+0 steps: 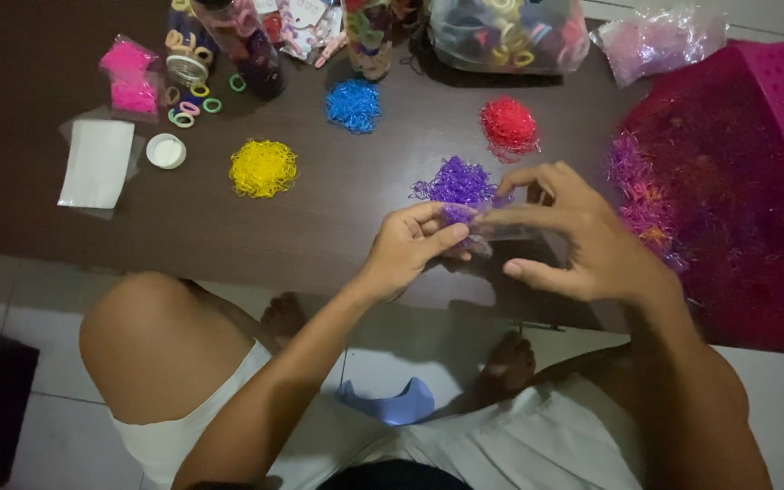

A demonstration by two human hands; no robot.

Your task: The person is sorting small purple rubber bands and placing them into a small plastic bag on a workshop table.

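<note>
My left hand point(410, 245) pinches a tuft of purple rubber bands point(458, 214) over the table edge while my right hand point(573, 240), fingers pressed on a small clear bag point(510, 233), holds it steady just below the purple pile point(457, 181).

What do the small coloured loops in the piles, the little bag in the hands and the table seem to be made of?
The loops, as in the yellow pile and purple pile, look like thin rubber or elastic bands: fine, curly, tangled. The small bag between the left hand and right hand looks like clear, glossy plastic film. The table looks like dark brown wood or laminate, faintly grained.
</note>
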